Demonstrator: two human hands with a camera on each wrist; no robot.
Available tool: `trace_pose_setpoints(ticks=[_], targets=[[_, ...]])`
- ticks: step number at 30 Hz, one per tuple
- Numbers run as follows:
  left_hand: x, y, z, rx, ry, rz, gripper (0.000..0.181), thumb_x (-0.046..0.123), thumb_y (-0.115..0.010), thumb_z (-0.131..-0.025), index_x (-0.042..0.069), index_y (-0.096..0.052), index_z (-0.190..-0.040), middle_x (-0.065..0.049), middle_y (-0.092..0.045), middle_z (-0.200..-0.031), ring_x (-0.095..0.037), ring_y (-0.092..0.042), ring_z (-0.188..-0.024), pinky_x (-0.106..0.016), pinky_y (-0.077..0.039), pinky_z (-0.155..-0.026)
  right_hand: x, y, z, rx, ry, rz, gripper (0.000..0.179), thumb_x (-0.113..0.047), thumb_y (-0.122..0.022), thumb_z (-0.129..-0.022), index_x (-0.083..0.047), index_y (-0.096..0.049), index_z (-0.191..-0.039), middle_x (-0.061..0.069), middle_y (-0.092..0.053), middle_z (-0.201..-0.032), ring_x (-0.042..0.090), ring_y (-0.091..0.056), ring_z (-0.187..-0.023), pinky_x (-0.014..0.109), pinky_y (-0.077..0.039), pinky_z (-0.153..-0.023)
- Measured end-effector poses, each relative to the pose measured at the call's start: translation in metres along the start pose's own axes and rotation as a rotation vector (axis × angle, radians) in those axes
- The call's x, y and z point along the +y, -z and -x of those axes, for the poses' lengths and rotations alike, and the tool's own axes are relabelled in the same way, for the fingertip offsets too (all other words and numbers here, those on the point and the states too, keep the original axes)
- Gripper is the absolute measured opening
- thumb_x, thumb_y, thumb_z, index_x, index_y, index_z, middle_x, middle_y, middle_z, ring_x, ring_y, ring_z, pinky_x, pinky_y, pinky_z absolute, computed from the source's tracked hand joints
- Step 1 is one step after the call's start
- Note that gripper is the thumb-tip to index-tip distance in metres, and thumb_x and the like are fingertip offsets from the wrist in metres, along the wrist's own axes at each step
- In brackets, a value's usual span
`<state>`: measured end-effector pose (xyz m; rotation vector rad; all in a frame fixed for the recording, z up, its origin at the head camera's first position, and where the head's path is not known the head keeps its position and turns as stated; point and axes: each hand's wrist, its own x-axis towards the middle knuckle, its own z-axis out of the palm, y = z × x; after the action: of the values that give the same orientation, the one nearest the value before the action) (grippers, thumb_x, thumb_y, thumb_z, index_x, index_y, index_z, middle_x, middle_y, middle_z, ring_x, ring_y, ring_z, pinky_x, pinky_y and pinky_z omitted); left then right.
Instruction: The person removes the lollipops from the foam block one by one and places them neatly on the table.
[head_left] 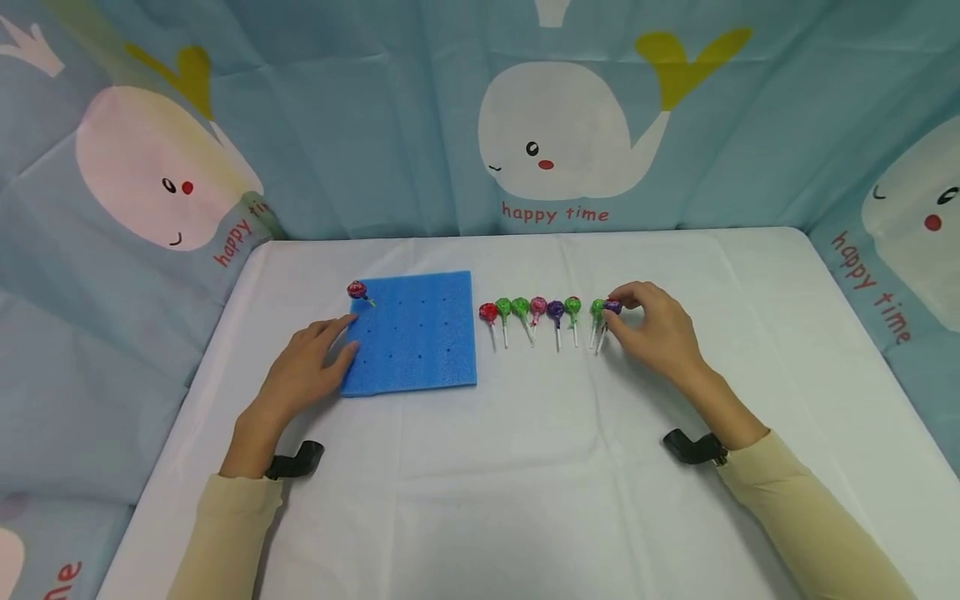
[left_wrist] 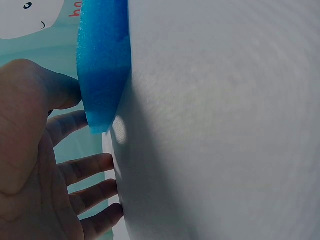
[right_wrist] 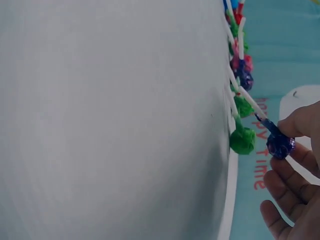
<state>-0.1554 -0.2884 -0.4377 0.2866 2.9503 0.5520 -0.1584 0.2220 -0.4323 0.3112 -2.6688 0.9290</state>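
My left hand (head_left: 306, 365) rests at the left edge of a blue foam board (head_left: 420, 337) dotted with small holes. Its thumb and index finger touch the edge, while the other fingers spread loosely on the table in the left wrist view. A dark red lollipop (head_left: 357, 289) stands in the board's far left corner, stick down. My right hand (head_left: 658, 332) pinches a purple lollipop (right_wrist: 280, 145) by its wrapped head between thumb and fingers, the stick slanting away. Right beside it lies a green lollipop (right_wrist: 243, 140).
Several more lollipops lie in a row right of the board, heads away from me: a red one (head_left: 488, 312), a pink one (head_left: 538, 306), another purple one (head_left: 555, 309) and green ones (head_left: 521, 307). A white cloth (head_left: 480, 467) covers the table. Behind it hangs a blue whale-print curtain (head_left: 390, 150).
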Motion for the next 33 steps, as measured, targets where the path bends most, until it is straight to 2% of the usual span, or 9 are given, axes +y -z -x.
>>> trace_pose_setpoints(ticks=[12, 21, 33], targets=[[-0.003, -0.001, 0.000, -0.011, 0.009, -0.001, 0.060, 0.039, -0.048, -0.111, 0.014, -0.038, -0.165, -0.030, -0.042, -0.162, -0.055, -0.037, -0.150, -0.077, -0.035, -0.117, 0.013, 0.003, -0.004, -0.097, -0.058, 0.004, 0.024, -0.014, -0.075, -0.096, -0.003, -0.071, -0.118, 0.018, -0.076, -0.110, 0.038, -0.070, -0.105, 0.056, -0.055, -0.086], [-0.001, 0.001, 0.000, -0.007, 0.004, 0.005, 0.060, 0.037, -0.049, -0.111, 0.013, -0.038, -0.164, -0.030, -0.042, -0.163, -0.055, -0.037, -0.150, -0.077, -0.035, -0.118, 0.014, 0.004, -0.008, -0.158, -0.132, 0.016, 0.027, -0.020, -0.073, -0.098, -0.003, -0.072, -0.119, 0.021, -0.076, -0.114, 0.039, -0.071, -0.109, 0.059, -0.054, -0.089], [-0.002, 0.000, 0.000, -0.002, 0.011, 0.003, 0.059, 0.037, -0.048, -0.111, 0.014, -0.038, -0.165, -0.030, -0.041, -0.163, -0.055, -0.037, -0.150, -0.077, -0.035, -0.118, 0.020, 0.001, -0.014, -0.192, -0.128, 0.029, 0.028, -0.022, -0.072, -0.100, -0.003, -0.072, -0.120, 0.020, -0.077, -0.113, 0.038, -0.072, -0.107, 0.058, -0.054, -0.089]])
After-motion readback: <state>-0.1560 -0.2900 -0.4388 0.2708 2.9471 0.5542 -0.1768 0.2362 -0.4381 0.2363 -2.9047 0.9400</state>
